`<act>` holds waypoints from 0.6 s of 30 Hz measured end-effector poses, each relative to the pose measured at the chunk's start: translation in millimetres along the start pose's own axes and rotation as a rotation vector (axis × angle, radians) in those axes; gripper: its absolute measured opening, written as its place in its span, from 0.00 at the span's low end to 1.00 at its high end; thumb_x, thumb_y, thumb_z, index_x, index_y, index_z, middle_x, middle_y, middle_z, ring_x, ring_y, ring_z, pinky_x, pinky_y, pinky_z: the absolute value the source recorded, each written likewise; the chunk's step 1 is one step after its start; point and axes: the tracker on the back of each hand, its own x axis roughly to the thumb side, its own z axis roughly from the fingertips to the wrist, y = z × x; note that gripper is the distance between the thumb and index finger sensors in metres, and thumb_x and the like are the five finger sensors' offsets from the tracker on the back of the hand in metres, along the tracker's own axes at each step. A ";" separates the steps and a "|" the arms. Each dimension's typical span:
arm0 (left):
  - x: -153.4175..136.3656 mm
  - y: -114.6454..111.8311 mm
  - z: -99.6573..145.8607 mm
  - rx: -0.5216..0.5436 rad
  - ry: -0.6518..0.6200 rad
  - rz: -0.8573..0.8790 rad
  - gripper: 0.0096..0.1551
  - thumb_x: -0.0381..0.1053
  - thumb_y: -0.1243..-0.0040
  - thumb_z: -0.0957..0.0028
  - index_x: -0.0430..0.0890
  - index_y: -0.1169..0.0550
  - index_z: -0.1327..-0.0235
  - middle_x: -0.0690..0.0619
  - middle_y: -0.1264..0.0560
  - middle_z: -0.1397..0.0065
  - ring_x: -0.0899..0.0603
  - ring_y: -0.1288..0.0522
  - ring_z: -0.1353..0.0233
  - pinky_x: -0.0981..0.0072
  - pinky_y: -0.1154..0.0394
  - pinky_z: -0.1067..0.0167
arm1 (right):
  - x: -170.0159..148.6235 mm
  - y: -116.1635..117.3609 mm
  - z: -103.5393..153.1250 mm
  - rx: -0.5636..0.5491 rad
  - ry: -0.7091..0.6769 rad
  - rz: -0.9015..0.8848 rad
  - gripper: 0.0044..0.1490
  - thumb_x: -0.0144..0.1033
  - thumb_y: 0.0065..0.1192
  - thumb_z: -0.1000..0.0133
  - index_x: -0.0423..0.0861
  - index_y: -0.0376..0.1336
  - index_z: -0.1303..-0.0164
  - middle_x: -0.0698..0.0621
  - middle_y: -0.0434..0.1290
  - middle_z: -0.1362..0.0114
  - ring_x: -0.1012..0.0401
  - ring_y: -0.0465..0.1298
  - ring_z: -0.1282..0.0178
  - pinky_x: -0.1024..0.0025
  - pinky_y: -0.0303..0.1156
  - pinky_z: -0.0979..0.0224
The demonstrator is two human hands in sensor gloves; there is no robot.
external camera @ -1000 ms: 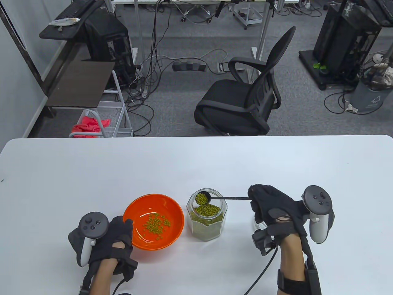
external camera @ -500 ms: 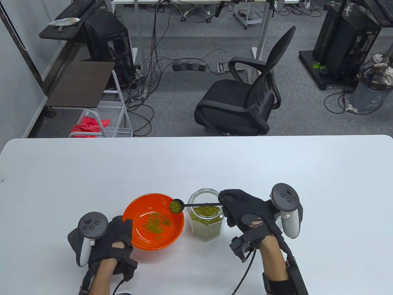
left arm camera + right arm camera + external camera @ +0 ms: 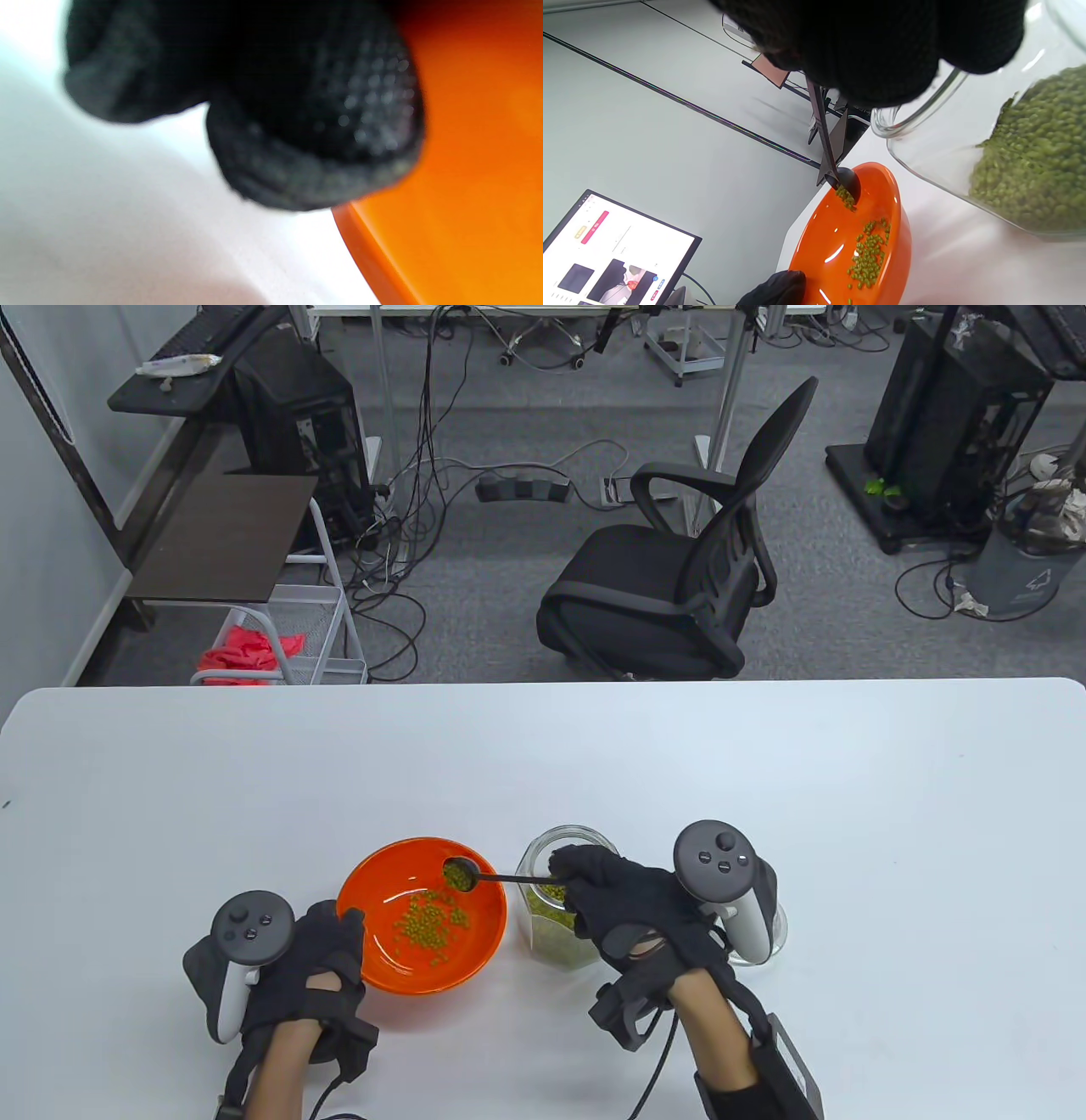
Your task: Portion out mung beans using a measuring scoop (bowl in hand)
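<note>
An orange bowl (image 3: 382, 959) sits on the white table with a patch of green mung beans (image 3: 428, 920) in it. My left hand (image 3: 327, 946) grips its near left rim; the left wrist view shows my gloved fingers (image 3: 305, 127) against the bowl's orange wall (image 3: 466, 212). My right hand (image 3: 624, 899) holds the thin handle of a black measuring scoop (image 3: 461, 874). The scoop is tilted over the bowl's far right side and beans spill from it (image 3: 846, 197) into the bowl (image 3: 882, 190). A glass jar of mung beans (image 3: 543, 929) stands right of the bowl, partly hidden by my right hand.
The jar (image 3: 1031, 169) lies close under my right hand. A black office chair (image 3: 670, 585) stands beyond the table's far edge. A screen (image 3: 606, 254) shows at the left of the right wrist view.
My right hand carried the full scoop from the jar mouth leftward over the bowl and tipped it; beans now fall from it. The left hand and bowl stayed put.
</note>
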 end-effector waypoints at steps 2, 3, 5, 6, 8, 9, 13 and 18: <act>-0.2 0.3 0.0 0.001 0.000 0.000 0.29 0.61 0.44 0.44 0.41 0.22 0.41 0.59 0.14 0.68 0.60 0.11 0.81 0.76 0.13 0.81 | -0.4 3.1 -0.7 0.004 0.002 0.009 0.28 0.25 0.61 0.48 0.41 0.67 0.35 0.35 0.74 0.42 0.52 0.81 0.57 0.40 0.72 0.43; -0.4 0.4 0.0 0.001 0.000 0.000 0.29 0.61 0.44 0.44 0.41 0.22 0.41 0.59 0.14 0.68 0.60 0.11 0.81 0.76 0.13 0.81 | -0.4 4.3 -1.0 0.004 0.001 0.014 0.28 0.25 0.61 0.48 0.41 0.67 0.35 0.35 0.73 0.42 0.52 0.81 0.56 0.40 0.72 0.43; -0.7 0.7 0.0 0.001 0.001 0.001 0.29 0.61 0.44 0.44 0.41 0.22 0.41 0.59 0.14 0.68 0.60 0.11 0.81 0.76 0.13 0.81 | -0.3 6.4 -1.3 0.000 0.000 0.028 0.28 0.25 0.61 0.48 0.42 0.67 0.35 0.35 0.73 0.41 0.51 0.81 0.56 0.40 0.72 0.43; -0.7 0.8 0.0 0.001 0.001 0.001 0.29 0.61 0.44 0.44 0.41 0.22 0.41 0.59 0.14 0.68 0.60 0.11 0.81 0.76 0.13 0.81 | -0.2 7.3 -1.3 -0.004 0.001 0.034 0.28 0.25 0.61 0.48 0.42 0.67 0.35 0.35 0.73 0.41 0.51 0.80 0.55 0.39 0.72 0.43; -0.7 0.8 0.0 0.001 0.001 0.000 0.29 0.61 0.44 0.44 0.41 0.22 0.41 0.59 0.14 0.68 0.60 0.11 0.81 0.76 0.13 0.81 | 0.1 8.4 -1.4 -0.009 0.000 0.044 0.28 0.24 0.61 0.48 0.43 0.68 0.36 0.35 0.73 0.40 0.51 0.80 0.55 0.39 0.71 0.42; -0.7 0.8 0.0 0.001 0.001 0.000 0.29 0.61 0.44 0.44 0.41 0.22 0.41 0.59 0.14 0.68 0.60 0.11 0.81 0.76 0.13 0.81 | 0.4 9.2 -1.3 -0.013 -0.003 0.054 0.27 0.24 0.61 0.48 0.43 0.69 0.36 0.35 0.73 0.40 0.51 0.80 0.54 0.39 0.71 0.42; -1.0 1.0 -0.1 0.001 0.001 0.001 0.29 0.61 0.44 0.44 0.41 0.22 0.41 0.59 0.14 0.68 0.60 0.11 0.81 0.76 0.13 0.81 | 2.6 10.3 -0.4 -0.030 -0.012 0.077 0.27 0.24 0.61 0.48 0.44 0.70 0.37 0.35 0.72 0.40 0.50 0.80 0.54 0.38 0.71 0.42; -1.1 1.3 0.0 0.002 0.001 0.001 0.29 0.61 0.44 0.44 0.41 0.22 0.41 0.59 0.14 0.68 0.60 0.11 0.81 0.76 0.13 0.81 | 5.7 7.0 2.0 -0.045 -0.024 0.071 0.26 0.23 0.61 0.48 0.44 0.70 0.38 0.35 0.72 0.40 0.50 0.80 0.54 0.38 0.70 0.41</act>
